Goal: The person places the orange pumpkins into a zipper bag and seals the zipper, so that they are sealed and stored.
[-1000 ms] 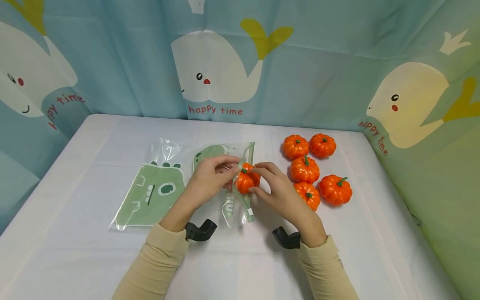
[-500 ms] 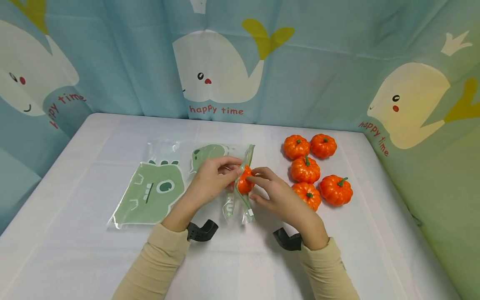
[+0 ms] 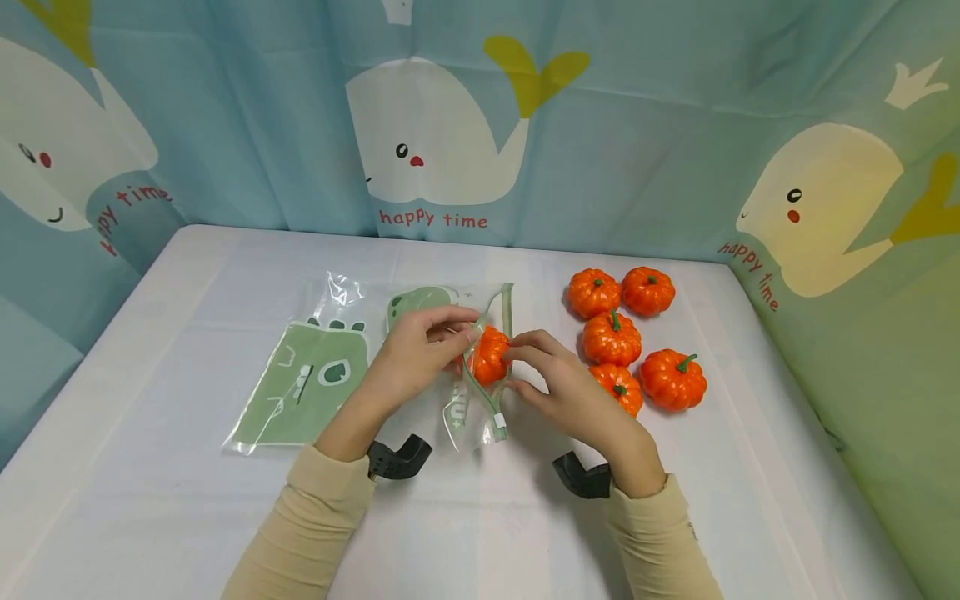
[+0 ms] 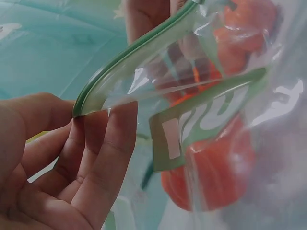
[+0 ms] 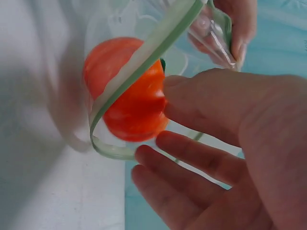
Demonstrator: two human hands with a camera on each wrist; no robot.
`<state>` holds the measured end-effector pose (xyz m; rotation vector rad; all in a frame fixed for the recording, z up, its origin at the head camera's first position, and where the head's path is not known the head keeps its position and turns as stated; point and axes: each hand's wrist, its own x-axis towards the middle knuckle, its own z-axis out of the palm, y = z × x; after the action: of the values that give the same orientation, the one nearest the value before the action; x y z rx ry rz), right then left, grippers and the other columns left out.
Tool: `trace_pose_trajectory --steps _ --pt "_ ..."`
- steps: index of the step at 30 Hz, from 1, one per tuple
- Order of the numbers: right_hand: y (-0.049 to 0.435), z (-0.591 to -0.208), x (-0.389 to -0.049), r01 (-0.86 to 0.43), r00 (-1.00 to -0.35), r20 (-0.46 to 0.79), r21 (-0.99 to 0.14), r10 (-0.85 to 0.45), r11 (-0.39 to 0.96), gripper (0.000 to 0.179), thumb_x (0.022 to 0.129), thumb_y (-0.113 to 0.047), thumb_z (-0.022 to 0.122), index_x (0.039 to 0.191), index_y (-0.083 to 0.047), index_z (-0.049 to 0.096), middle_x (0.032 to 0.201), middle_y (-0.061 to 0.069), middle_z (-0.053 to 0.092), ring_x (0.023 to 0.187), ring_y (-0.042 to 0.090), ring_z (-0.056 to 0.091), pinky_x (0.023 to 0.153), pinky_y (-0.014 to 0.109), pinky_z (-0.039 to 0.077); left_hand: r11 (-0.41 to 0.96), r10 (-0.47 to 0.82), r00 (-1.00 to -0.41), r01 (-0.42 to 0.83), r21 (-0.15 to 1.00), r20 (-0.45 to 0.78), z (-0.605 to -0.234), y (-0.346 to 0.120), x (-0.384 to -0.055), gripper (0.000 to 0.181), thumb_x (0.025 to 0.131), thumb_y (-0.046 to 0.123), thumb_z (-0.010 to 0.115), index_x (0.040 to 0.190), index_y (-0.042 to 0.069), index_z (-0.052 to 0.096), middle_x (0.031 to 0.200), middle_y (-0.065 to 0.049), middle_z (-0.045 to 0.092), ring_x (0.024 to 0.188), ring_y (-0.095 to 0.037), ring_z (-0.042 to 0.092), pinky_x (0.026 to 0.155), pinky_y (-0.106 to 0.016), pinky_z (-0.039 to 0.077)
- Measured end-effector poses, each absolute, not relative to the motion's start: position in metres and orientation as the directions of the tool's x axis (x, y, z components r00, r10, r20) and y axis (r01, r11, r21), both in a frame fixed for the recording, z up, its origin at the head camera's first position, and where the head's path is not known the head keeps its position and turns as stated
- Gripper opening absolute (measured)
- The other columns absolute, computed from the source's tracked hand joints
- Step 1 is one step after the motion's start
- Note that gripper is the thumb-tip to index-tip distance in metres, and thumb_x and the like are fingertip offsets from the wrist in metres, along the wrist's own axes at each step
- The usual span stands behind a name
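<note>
A clear zip bag (image 3: 454, 415) with green prints lies on its side, its green-edged mouth facing right and spread apart. My left hand (image 3: 423, 350) pinches the upper lip of that mouth between thumb and fingers, as the left wrist view shows close up. Inside the mouth sits a small orange toy pumpkin (image 3: 489, 357), partly behind the clear film. My right hand (image 3: 570, 383) is at the mouth, thumb and fingertips against the pumpkin's right side. In the right wrist view its fingers (image 5: 187, 177) are fairly straight, and the pumpkin's green stem is mostly hidden.
Several more orange toy pumpkins (image 3: 611, 337) stand to the right of my right hand on the white tabletop (image 3: 150, 500). A white slider (image 3: 499, 421) sits at the near end of the bag's zip. A blue whale-print curtain (image 3: 645, 167) closes off the back.
The pumpkin has turned and moved slightly left, deeper into the bag's mouth, and its stem no longer shows from above. My right-hand fingers have loosened around it.
</note>
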<state>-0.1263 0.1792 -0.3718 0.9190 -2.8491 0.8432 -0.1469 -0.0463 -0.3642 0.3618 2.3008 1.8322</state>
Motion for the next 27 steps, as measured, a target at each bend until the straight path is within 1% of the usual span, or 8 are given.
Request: trace_pose_trajectory --steps 2,6,8,11,15,20,24,27 --pt "0.180 -0.372 -0.126 -0.552 -0.822 0.179 -0.483 -0.540 0.680 0.030 0.090 -0.013 0.072 0.119 -0.005 0.067 0.129 0.008 0.058 0.120 0.025 0.059 0.103 0.043 0.050 0.221 0.299 -0.954 0.089 0.971 0.020 -0.364 -0.046 -0.147 0.028 0.097 0.018 0.064 0.123 0.012 0.068 0.105 -0.008 0.066 0.084 -0.020 0.065 0.070 -0.031 0.059" --pt "0.177 -0.374 -0.127 -0.592 -0.789 0.171 -0.471 -0.590 0.654 0.031 0.092 -0.013 0.070 0.122 -0.004 0.065 0.130 0.009 0.058 0.120 0.025 0.060 0.102 0.040 0.051 0.232 0.317 -0.948 0.105 0.967 0.027 -0.363 -0.045 -0.145 0.027 0.096 0.022 0.065 0.122 0.014 0.068 0.103 -0.007 0.068 0.078 -0.019 0.063 0.066 -0.035 0.057" --pt "0.175 -0.376 -0.127 -0.613 -0.773 0.179 -0.462 -0.609 0.641 0.033 0.092 -0.012 0.069 0.124 -0.004 0.065 0.131 0.010 0.058 0.119 0.025 0.061 0.100 0.039 0.052 0.226 0.332 -0.943 0.109 0.968 0.028 -0.363 -0.044 -0.144 0.027 0.096 0.023 0.066 0.122 0.015 0.068 0.103 -0.007 0.069 0.075 -0.019 0.063 0.063 -0.037 0.056" --pt "0.172 -0.378 -0.127 -0.640 -0.753 0.199 -0.444 -0.627 0.628 0.037 0.092 -0.005 0.068 0.127 -0.002 0.063 0.132 0.012 0.059 0.119 0.027 0.061 0.099 0.039 0.053 0.216 0.349 -0.937 0.112 0.970 0.031 -0.363 -0.043 -0.143 0.028 0.097 0.023 0.065 0.124 0.015 0.068 0.104 -0.007 0.070 0.074 -0.018 0.064 0.060 -0.036 0.055" --pt "0.171 -0.380 -0.127 -0.655 -0.741 0.209 -0.429 -0.638 0.621 0.039 0.091 0.004 0.064 0.129 0.001 0.061 0.133 0.015 0.059 0.119 0.029 0.062 0.098 0.040 0.053 0.215 0.346 -0.938 0.113 0.970 0.033 -0.362 -0.042 -0.142 0.027 0.097 0.021 0.065 0.123 0.016 0.068 0.103 -0.006 0.069 0.079 -0.017 0.065 0.063 -0.032 0.055" --pt "0.172 -0.379 -0.125 -0.651 -0.747 0.211 -0.426 -0.630 0.629 0.041 0.089 0.012 0.055 0.129 0.002 0.062 0.133 0.015 0.059 0.118 0.030 0.063 0.097 0.041 0.054 0.210 0.349 -0.937 0.097 0.973 0.018 -0.363 -0.041 -0.143 0.029 0.096 0.019 0.065 0.124 0.011 0.067 0.106 -0.007 0.071 0.084 -0.016 0.067 0.070 -0.028 0.057" --pt "0.171 -0.378 -0.125 -0.643 -0.751 0.185 -0.420 -0.634 0.640 0.044 0.088 0.015 0.051 0.127 0.000 0.063 0.135 0.016 0.058 0.121 0.031 0.060 0.101 0.043 0.051 0.221 0.358 -0.934 0.090 0.971 0.005 -0.364 -0.040 -0.143 0.028 0.096 0.019 0.065 0.123 0.011 0.068 0.103 -0.007 0.072 0.083 -0.016 0.067 0.069 -0.029 0.057" --pt "0.168 -0.379 -0.125 -0.636 -0.755 0.150 -0.405 -0.639 0.657 0.047 0.087 0.017 0.049 0.128 -0.001 0.063 0.136 0.017 0.056 0.125 0.032 0.058 0.104 0.044 0.049 0.227 0.363 -0.932 0.091 0.970 0.002 -0.364 -0.039 -0.143 0.027 0.096 0.020 0.066 0.122 0.013 0.068 0.104 -0.006 0.072 0.086 -0.015 0.068 0.070 -0.029 0.057"
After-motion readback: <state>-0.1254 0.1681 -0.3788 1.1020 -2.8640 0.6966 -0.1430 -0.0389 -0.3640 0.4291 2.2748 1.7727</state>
